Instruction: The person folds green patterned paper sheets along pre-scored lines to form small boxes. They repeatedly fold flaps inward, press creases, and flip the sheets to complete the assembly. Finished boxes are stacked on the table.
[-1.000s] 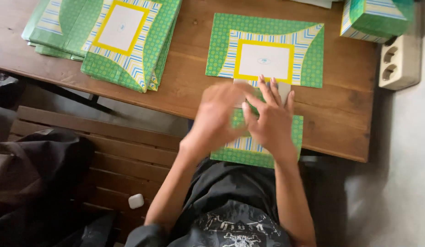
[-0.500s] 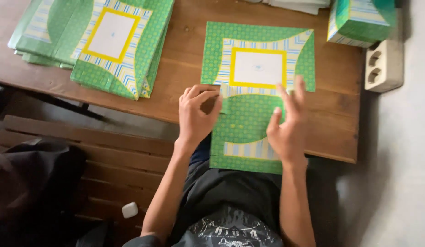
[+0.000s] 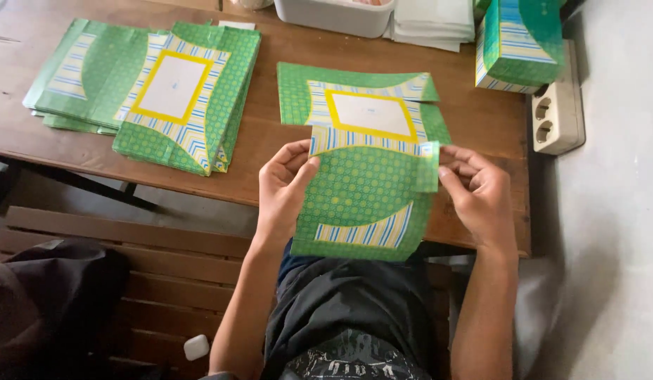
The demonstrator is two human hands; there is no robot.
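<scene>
A flat green patterned paper bag (image 3: 365, 193) with blue and yellow stripes is raised over the near edge of the wooden table (image 3: 270, 134). My left hand (image 3: 284, 186) pinches its left edge near the top. My right hand (image 3: 477, 193) grips its right edge, where a narrow side flap is folded up. Just behind it, another flat bag (image 3: 361, 109) with a white panel framed in yellow lies on the table.
A stack of flat green bags (image 3: 171, 91) lies at the left of the table. An upright finished green bag (image 3: 520, 42) stands at the back right beside a white power strip (image 3: 555, 109). A white tray (image 3: 337, 14) and white sheets (image 3: 432, 21) sit at the back. A wooden bench (image 3: 129, 274) is below.
The bag was pressed flat on the table under both hands; now it is lifted toward me, each hand pinching one side edge. The camera view has shifted closer.
</scene>
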